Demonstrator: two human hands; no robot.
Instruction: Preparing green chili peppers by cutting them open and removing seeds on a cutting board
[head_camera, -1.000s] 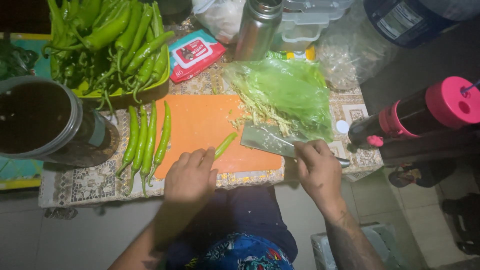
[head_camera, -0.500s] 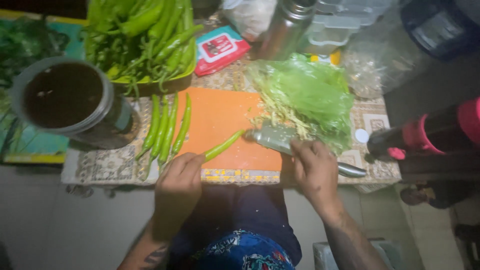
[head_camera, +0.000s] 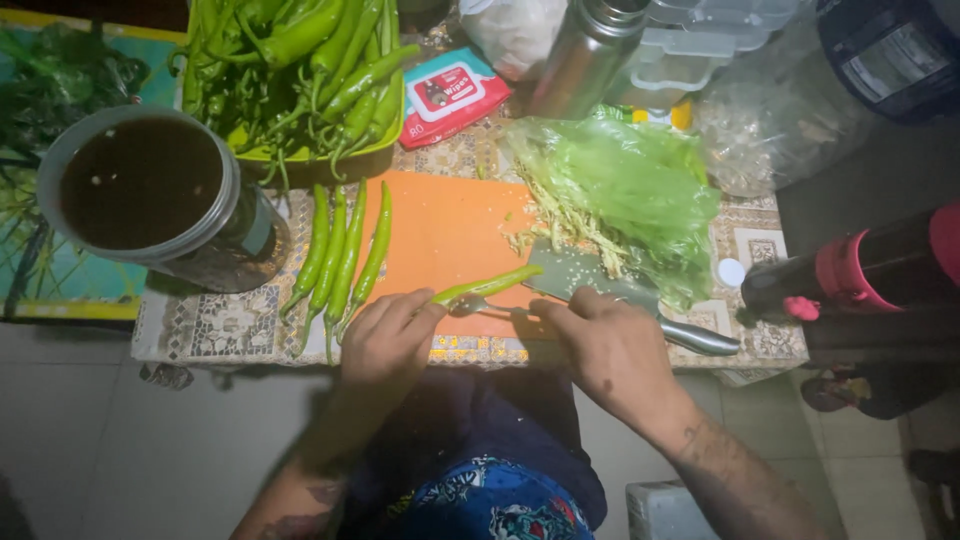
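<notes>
At the lower middle of the frame the left hand (head_camera: 385, 340) pinches the stem end of a long green chilli (head_camera: 485, 285), which lies slanted across the lower edge of the orange cutting board (head_camera: 440, 225). The left grip is closed on that chilli. The right hand (head_camera: 615, 350) is clamped on a thin metal utensil (head_camera: 490, 305), its tip touching the chilli near the left fingers; whether it is a spoon or a small fork is hard to tell. A cleaver (head_camera: 620, 295) lies just beyond the right hand, blade on the board and handle pointing toward the right of the frame.

The work looks like opening or scraping out the chilli. To do it well, it seems best to keep the stem pinned flat on the board, run the metal tip along the length away from the holding fingers, and press lightly so the thin flesh does not tear.

Four whole chillies (head_camera: 345, 250) lie in a row at the board's left edge. Behind them, at upper left, a yellow-green tray (head_camera: 380, 150) is heaped with more. A dark round pot (head_camera: 150, 190) stands at far left. A green plastic bag (head_camera: 630, 190) with pale scraps lies on the patterned surface (head_camera: 230, 325) at upper right.
</notes>
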